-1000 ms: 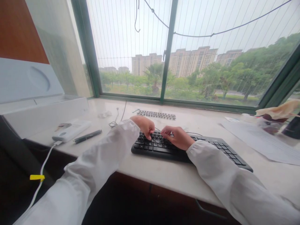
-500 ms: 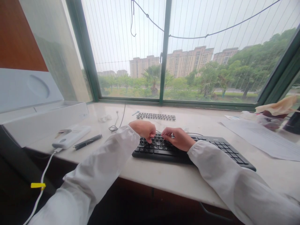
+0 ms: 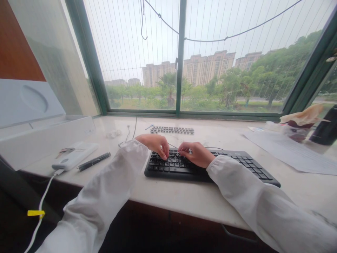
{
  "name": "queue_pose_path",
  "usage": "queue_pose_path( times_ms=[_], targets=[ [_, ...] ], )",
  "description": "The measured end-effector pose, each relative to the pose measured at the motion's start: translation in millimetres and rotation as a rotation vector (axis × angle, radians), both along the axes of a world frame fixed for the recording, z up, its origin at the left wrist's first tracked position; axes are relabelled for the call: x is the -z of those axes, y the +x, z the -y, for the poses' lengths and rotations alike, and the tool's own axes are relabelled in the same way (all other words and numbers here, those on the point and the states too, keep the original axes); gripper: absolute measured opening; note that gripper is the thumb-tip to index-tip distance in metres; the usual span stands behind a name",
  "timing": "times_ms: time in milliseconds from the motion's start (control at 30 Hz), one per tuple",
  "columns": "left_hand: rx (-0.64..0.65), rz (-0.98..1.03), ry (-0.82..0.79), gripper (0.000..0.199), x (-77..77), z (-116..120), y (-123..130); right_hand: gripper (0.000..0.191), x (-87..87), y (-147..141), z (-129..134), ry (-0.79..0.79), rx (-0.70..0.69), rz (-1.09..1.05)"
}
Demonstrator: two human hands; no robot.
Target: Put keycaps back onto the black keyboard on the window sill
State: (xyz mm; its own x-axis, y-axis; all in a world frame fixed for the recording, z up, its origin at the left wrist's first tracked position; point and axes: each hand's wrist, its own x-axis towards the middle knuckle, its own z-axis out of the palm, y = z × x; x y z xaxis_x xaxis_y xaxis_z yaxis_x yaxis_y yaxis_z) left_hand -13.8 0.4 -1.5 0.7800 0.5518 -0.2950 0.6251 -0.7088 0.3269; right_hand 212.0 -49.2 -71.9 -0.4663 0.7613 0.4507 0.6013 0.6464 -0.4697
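Note:
A black keyboard point(image 3: 176, 169) lies on the pale table; several spots in its upper rows look like bare key sockets. My left hand point(image 3: 156, 143) arches over its left part, fingers curled down and pinched together at the keys. Close by on the right, my right hand point(image 3: 198, 154) hovers over the middle keys with thumb and fingertips brought together. Anything between either hand's fingertips is too small or hidden to make out. Behind the keyboard, loose keycaps point(image 3: 172, 130) stand in rows, with a thin blue tool point(image 3: 149, 127) at their left end.
To the left are a black pen point(image 3: 94, 161), a white power bank point(image 3: 75, 156) with a cable, and a white box point(image 3: 47, 135). Paper sheets point(image 3: 286, 151), a plastic bag and a dark bottle point(image 3: 325, 126) lie or stand at the right. A window backs the table.
The whole view has shifted slightly. My left hand's fingers went from pressing down on a key to a curled pinch just above the keys. My right hand stays nearly in place over the keyboard.

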Motion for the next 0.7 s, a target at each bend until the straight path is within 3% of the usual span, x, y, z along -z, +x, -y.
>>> queue_pose_path(
  times_ms=[400,700],
  targets=[
    [-0.127,-0.014,0.016,0.035,-6.7,9.4,-0.4,0.011,0.0,0.1,0.6,-0.005,-0.007,-0.016],
    [-0.087,-0.005,0.03,0.03,-6.6,8.8,-1.3,0.012,0.7,0.8,0.1,-0.012,-0.006,-0.007]
  ],
)
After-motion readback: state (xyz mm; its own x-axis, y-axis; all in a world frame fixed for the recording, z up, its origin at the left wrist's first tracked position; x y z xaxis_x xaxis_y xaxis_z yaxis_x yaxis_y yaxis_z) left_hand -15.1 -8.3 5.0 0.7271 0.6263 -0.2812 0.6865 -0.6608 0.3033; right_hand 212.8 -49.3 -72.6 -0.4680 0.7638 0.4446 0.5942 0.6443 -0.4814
